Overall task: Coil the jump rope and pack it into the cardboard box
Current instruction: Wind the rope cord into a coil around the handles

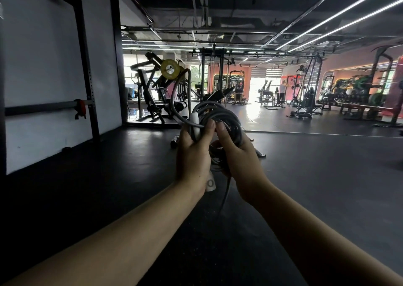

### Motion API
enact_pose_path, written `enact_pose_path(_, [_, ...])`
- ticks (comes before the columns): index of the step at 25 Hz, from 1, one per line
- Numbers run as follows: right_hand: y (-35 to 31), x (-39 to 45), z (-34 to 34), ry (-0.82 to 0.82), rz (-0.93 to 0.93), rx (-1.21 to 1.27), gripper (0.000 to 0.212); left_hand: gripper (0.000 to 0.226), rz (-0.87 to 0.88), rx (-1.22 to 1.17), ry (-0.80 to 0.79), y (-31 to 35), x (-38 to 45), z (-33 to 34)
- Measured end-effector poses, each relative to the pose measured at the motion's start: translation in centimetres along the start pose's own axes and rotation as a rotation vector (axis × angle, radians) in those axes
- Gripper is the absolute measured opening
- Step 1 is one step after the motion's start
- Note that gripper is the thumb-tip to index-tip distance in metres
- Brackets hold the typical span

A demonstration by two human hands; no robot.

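Held at chest height, left hand (193, 155) clamps the white handle and rope, right hand (234, 152) grips the grey jump rope (220, 117) coil, apparently steadying loops; cardboard box unseen; gym floor (109, 155) beyond.

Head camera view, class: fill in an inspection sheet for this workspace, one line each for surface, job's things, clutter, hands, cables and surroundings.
Surface: dark gym floor; no table seen.
Job's things: grey jump rope gathered in loops, held up in front of the person; one loose loop arches up on the left; white handle in the left hand. Cardboard box: nothing seen.
Clutter: small dark items on the floor behind the hands, too hidden to identify.
Hands: left hand grips the handle and rope; right hand grips the coil.
Cables: nothing seen apart from the rope.
Surroundings: white wall on the left, weight machine with yellow plate, other people far off.
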State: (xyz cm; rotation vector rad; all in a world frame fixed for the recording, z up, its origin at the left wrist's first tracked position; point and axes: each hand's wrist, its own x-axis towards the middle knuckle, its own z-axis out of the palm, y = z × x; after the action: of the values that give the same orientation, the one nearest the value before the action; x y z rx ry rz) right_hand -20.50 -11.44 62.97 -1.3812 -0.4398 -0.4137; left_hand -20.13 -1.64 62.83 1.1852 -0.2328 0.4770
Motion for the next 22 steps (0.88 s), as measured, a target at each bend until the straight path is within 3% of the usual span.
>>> enact_pose_path(6, [1.2, -1.2, 0.5, 0.035, 0.244, 0.148, 0.032, 0.029, -0.002, 0.037, 0.096, -0.8, -0.3, 0.5])
enact_pose_path(11, [2.5, -1.8, 1.8, 0.164, 0.190, 0.124, 0.028, 0.043, -0.035, 0.057, 0.097, -1.3, -0.7, 0.8])
enact_pose_path(13, [2.7, -1.8, 2.1, 0.226, 0.156, 0.155, 0.017, 0.062, -0.053, 0.128, 0.051, -1.4, -0.6, 0.6])
enact_pose_path(15, [2.6, -1.6, 1.6, 0.249, 0.132, 0.178, 0.017, 0.061, -0.112, 0.152, -0.034, -0.8, -0.5, 0.3])
enact_pose_path(17, [1.9, -1.6, 0.7, 0.198, 0.120, 0.158, 0.030, 0.049, -0.182, 0.151, -0.122, 0.2, -0.5, -0.2])
enact_pose_path(19, [1.1, -1.5, -0.7, 0.131, 0.118, 0.066, 0.029, 0.041, -0.222, 0.154, -0.221, 0.9, -0.4, -1.3])
enact_pose_path(20, [0.4, -1.4, -1.4, 0.091, 0.127, 0.017, 0.025, 0.044, -0.217, 0.141, -0.247, 1.2, -0.2, -2.3])
enact_pose_path(22, [-0.8, -0.8, -3.0, -0.010, 0.164, -0.101, 0.026, 0.080, -0.166, 0.103, -0.214, 2.2, 0.5, -4.8])
